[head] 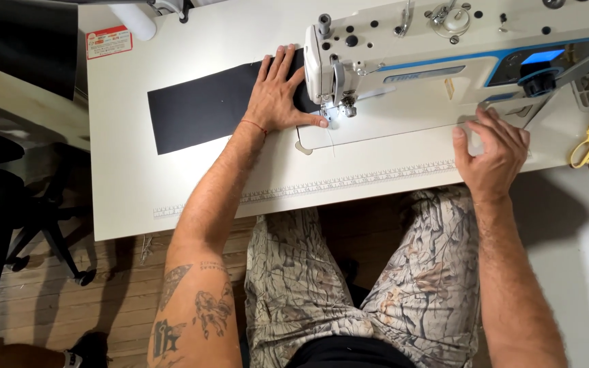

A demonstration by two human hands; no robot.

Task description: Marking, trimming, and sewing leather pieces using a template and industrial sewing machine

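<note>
Left hand [279, 92] pressed flat, fingers spread, on black fabric strip [202, 109] beside sewing machine [444, 58]. Right hand [491, 151] rested loosely curled on table [131, 184], gripping nothing.

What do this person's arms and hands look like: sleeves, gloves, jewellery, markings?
Both arms are bare, with no sleeves in view and no gloves. The left hand has a thin red cord around its wrist, and the left forearm carries several dark tattoos near the elbow. The right hand shows no rings, bands or tattoos.
</note>
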